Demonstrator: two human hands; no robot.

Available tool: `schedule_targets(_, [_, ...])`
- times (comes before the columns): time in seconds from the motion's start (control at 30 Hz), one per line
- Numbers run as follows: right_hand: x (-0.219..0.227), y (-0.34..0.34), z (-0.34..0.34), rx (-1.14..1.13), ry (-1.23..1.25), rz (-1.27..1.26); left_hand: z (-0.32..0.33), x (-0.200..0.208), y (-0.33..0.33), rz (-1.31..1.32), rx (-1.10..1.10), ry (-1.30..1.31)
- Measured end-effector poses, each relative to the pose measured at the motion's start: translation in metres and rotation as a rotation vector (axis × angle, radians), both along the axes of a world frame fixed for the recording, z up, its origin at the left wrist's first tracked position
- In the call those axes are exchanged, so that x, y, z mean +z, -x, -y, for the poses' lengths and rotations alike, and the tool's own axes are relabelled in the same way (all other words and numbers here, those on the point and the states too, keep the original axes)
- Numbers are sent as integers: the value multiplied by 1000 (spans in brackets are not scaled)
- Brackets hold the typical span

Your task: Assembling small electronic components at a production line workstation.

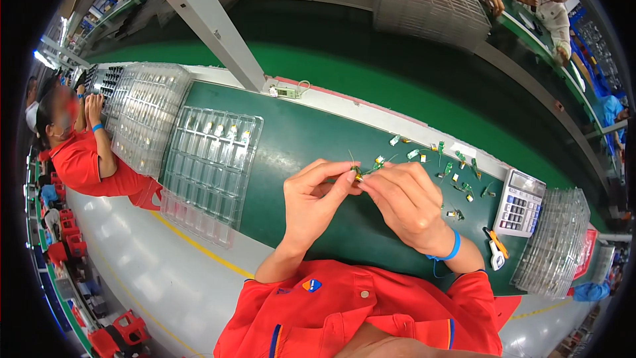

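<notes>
Your left hand (311, 200) and right hand (412, 204) meet in front of your chest, thumbs and forefingers closed in a fine pinch on a small circuit board (358, 175) with a yellow part; the board sits right between your fingertips, above the green worktable (285, 136), and your fingers hide which hand bears more of it; a thin wire (351, 156) sticks up beside the grip.

To work it well, I would steady the board with one pinch and let the other make the small moves; grip by the edges, press lightly, and spare the wire any sharp bend, since it looks easy to strain; the loose boards (447, 168) to the right of the grip lie close enough to catch a sleeve or cuff, so lift clear of them.

As for markings, just below the grip your red shirt (364, 292) bears a blue-and-orange shield emblem (311, 285), with no lettering I can make out; farther right, beyond the loose boards, the grey calculator (521, 202) has printed keys too small to read; ahead and left, at the table's far edge, a small green device (286, 92) shows a face I cannot read.
</notes>
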State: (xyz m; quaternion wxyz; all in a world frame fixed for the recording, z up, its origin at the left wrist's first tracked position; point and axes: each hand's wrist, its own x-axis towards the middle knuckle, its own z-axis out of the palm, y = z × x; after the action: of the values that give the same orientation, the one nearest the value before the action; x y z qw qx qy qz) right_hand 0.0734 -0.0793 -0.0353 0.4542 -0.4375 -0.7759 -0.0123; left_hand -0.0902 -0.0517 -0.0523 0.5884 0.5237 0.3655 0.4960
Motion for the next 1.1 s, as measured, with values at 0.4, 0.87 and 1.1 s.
schedule_targets(0.4, [4, -3, 4, -33, 58, 51, -3, -1, 9, 89, -107, 138])
schedule_targets(0.87, [6, -12, 1, 97, 530, -477, 5, 5, 0, 96, -68, 31])
schedule_targets(1.1, [6, -10, 2, 85, 607, -623, 7, 6, -2, 105, -59, -3])
